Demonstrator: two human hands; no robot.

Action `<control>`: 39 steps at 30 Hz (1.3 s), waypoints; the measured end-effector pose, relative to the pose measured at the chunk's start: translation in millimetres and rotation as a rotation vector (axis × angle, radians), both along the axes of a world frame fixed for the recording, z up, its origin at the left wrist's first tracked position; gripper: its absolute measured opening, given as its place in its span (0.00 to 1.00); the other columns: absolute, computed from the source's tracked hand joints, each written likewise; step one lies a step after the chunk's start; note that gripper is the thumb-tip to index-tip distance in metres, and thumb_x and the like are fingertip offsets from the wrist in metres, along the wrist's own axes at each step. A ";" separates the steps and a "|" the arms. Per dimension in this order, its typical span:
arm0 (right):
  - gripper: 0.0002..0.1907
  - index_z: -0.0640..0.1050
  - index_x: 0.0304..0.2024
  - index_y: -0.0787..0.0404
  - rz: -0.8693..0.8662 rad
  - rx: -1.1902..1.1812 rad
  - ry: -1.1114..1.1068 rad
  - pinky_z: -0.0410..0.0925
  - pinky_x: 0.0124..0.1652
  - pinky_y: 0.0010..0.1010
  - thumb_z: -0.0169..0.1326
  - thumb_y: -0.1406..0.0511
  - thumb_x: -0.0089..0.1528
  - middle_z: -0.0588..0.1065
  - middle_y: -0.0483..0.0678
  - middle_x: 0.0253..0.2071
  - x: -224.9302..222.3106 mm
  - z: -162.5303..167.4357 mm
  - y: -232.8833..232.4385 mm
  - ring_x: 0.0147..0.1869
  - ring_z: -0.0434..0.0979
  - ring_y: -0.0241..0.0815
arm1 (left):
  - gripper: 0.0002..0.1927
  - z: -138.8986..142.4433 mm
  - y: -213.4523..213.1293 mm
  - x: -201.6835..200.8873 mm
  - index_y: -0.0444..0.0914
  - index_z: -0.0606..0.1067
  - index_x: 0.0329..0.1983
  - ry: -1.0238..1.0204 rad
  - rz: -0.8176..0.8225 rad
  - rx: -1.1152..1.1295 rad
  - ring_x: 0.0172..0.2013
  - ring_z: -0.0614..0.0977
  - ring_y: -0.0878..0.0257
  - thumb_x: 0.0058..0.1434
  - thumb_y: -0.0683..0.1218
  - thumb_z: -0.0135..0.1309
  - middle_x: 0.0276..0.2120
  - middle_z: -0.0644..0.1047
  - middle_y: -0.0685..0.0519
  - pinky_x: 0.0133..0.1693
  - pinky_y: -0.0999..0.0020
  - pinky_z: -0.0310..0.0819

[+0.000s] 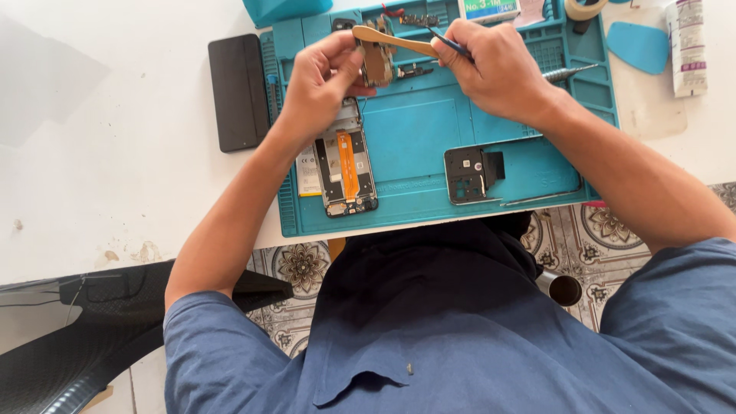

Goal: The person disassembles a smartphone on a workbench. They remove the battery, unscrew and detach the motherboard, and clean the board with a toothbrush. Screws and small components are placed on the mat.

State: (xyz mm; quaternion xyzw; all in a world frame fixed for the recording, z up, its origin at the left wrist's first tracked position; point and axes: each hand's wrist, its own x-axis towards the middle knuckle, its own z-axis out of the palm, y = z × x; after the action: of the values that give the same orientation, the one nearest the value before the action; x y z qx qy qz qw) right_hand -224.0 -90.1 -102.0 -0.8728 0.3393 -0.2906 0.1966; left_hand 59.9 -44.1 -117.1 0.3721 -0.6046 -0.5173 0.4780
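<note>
My left hand [323, 77] pinches a small phone circuit board [377, 63] above the blue repair mat [418, 138]. In my right hand [494, 69] is a tan wooden-handled tool [387, 38] that reaches left over the top of the board; a thin blue-tipped tool [452, 44] also pokes out between its fingers. Below my left hand an opened phone body [343, 162] lies on the mat, showing an orange flex cable and a battery. A phone back frame [506, 170] lies on the mat below my right hand.
A black phone screen panel [238, 92] lies on the white table left of the mat. A screwdriver [571, 73], a tape roll [584, 9], a blue pry card [640, 46], a white tube [688, 46] and a small box [489, 9] sit around the mat's far right. A patterned tile floor shows below the table edge.
</note>
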 end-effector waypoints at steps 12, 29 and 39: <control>0.16 0.77 0.37 0.66 0.045 0.030 0.026 0.60 0.25 0.36 0.53 0.61 0.76 0.71 0.51 0.21 2.5 7.8 4.6 0.20 0.68 0.44 | 0.16 1.3 -7.6 18.6 0.34 0.74 0.61 0.265 0.137 0.039 0.45 0.88 0.61 0.77 0.49 0.51 0.48 0.83 0.47 0.48 0.67 0.88; 0.11 0.82 0.44 0.67 0.063 -0.024 0.029 0.65 0.31 0.30 0.61 0.63 0.72 0.77 0.51 0.29 -4.4 2.9 -4.3 0.29 0.74 0.39 | 0.16 1.1 -7.4 22.6 0.40 0.73 0.61 0.256 0.157 0.004 0.46 0.87 0.61 0.72 0.46 0.60 0.48 0.84 0.47 0.43 0.73 0.85; 0.09 0.82 0.46 0.65 0.121 -0.098 0.078 0.71 0.41 0.35 0.63 0.65 0.69 0.79 0.54 0.38 -6.2 1.7 -8.5 0.41 0.80 0.47 | 0.13 -6.4 -8.9 21.9 0.42 0.75 0.58 0.129 0.143 -0.042 0.39 0.84 0.71 0.75 0.49 0.58 0.44 0.85 0.50 0.36 0.77 0.76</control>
State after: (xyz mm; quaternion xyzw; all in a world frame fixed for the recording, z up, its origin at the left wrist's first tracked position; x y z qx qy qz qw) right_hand -230.2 -98.6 -100.4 -0.9109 0.2787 -0.2601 0.1576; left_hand 81.8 -53.0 -123.5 0.3702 -0.5549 -0.4920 0.5595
